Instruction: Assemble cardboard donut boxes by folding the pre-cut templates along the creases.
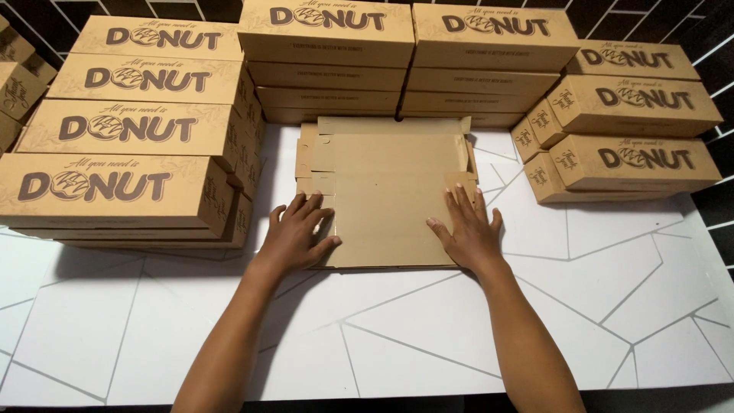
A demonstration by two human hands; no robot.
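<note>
Pressing flat on an unfolded cardboard box blank (pixel 382 203) at centre of the white surface (pixel 612 306) with grey crack-line pattern: left hand (pixel 294 233) on its near-left edge, right hand (pixel 468 233) near-right, both hands open, fingers spread. Stacks of finished boxes (pixel 122 168) left, far and right; dark tiled wall (pixel 634 19) behind.

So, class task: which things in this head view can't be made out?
- Flat cardboard sheet: areas under the left hand and right hand, covered by the palms.
- Left box stack: lower boxes, hidden behind the front ones.
- Far-left boxes: cut off by the frame edge.
</note>
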